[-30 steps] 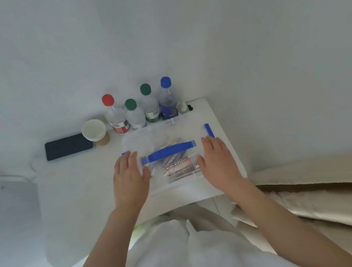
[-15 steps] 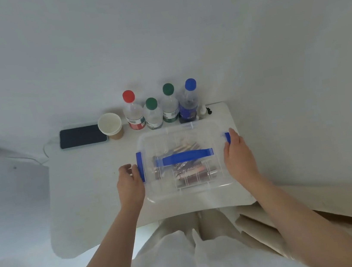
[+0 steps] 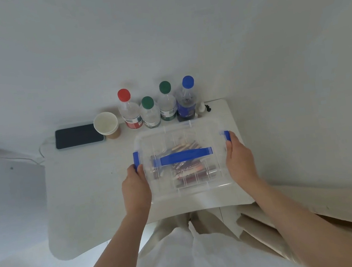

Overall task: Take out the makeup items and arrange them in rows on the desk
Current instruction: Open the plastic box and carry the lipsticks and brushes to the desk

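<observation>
A clear plastic box point(image 3: 200, 185) with a lid and a blue carry handle point(image 3: 182, 156) sits on the white desk point(image 3: 83, 191). Several makeup items point(image 3: 189, 170) lie inside, seen through the lid. My left hand point(image 3: 135, 186) grips the blue latch point(image 3: 136, 159) on the box's left side, thumb and fingers curled on it. My right hand point(image 3: 239, 158) holds the blue latch point(image 3: 227, 135) on the right side, which stands tipped outward.
Along the back of the desk stand several bottles with coloured caps point(image 3: 160, 108), a paper cup point(image 3: 106, 124) and a dark phone point(image 3: 78, 135). A small white bottle point(image 3: 201, 109) is by the wall. Beige boards point(image 3: 318, 222) lie at the right.
My hands went from resting flat on the lid to the box's two ends, taking hold of the blue side latches. The view shifted, so the box shows fully.
</observation>
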